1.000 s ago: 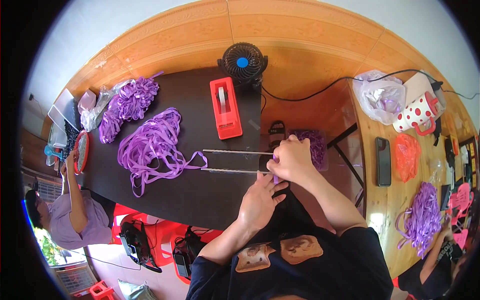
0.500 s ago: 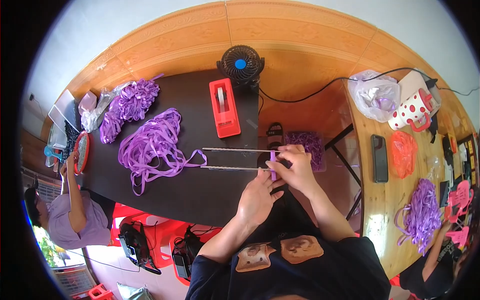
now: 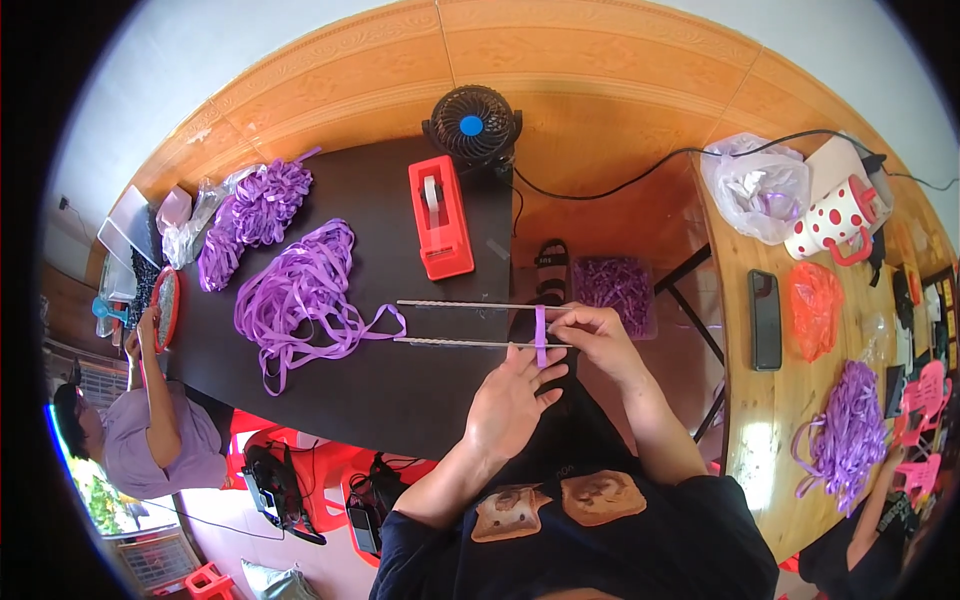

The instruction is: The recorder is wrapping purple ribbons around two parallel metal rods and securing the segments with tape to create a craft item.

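Note:
Two thin metal rods [image 3: 455, 303] lie side by side, their left ends over the dark table and their right ends past its edge. A short purple ribbon band [image 3: 541, 336] runs across both rods. My left hand [image 3: 503, 408] is open with fingers stretched, its fingertips at the lower rod and the band's lower end. My right hand [image 3: 598, 343] is just right of the band, thumb and fingers pinched together; what they hold, if anything, is hidden. A loose pile of purple ribbon [image 3: 300, 285] lies on the table, its loop reaching the rods' left ends.
A red tape dispenser [image 3: 440, 220] and a black fan [image 3: 472, 125] stand on the dark table [image 3: 400, 400]. Below its right edge sits a bin of purple pieces [image 3: 613, 292]. The wooden table [image 3: 745, 420] holds a phone [image 3: 765, 320] and ribbon [image 3: 845, 440]. People sit at both sides.
My right hand has drawn back slightly to the right, off the purple band, which now shows whole across the rods. My left hand stays near the lower rod. The view has shifted slightly.

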Motion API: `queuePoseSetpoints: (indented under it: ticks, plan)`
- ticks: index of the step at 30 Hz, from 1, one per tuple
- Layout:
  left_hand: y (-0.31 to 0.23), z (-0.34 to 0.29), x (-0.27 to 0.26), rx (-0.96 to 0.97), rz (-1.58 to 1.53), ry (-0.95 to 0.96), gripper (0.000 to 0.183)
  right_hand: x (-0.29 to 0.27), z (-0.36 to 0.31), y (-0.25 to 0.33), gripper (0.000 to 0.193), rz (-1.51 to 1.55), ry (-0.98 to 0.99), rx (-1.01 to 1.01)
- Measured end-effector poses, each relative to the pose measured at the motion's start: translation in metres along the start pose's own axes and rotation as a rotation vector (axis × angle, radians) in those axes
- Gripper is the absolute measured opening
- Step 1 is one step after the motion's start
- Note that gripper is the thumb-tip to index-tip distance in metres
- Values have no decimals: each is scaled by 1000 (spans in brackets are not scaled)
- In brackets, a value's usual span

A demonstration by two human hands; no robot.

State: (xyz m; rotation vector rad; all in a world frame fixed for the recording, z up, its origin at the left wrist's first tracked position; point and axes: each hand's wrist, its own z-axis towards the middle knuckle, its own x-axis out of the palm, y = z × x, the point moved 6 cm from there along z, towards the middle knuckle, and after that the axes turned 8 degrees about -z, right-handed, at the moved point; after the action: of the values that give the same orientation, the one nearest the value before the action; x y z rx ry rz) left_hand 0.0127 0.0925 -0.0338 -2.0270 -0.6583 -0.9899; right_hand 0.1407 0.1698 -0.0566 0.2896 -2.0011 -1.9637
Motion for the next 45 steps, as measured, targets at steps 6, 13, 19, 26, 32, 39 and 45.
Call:
queuePoseSetpoints:
  ticks: [6,13,19,26,32,39,45]
  plan:
    - [-1,0,-1,-3,-9,1,62,15,18,-13,13,31,117,281]
    - [2,0,-6,13,-36,13,61,27,36,-27,13,167,335,156]
    - [4,1,-6,20,-58,40,58,31,34,-31,14,221,280,204]
    - [0,-1,-4,32,-112,-12,44,20,15,-11,63,503,146,236]
    - [1,0,-6,24,-45,15,56,24,16,-1,53,412,72,295]
    - [3,1,-4,28,-66,18,55,39,20,-19,63,923,255,213]
    - [2,1,-4,40,-80,52,56,27,12,6,66,608,14,159]
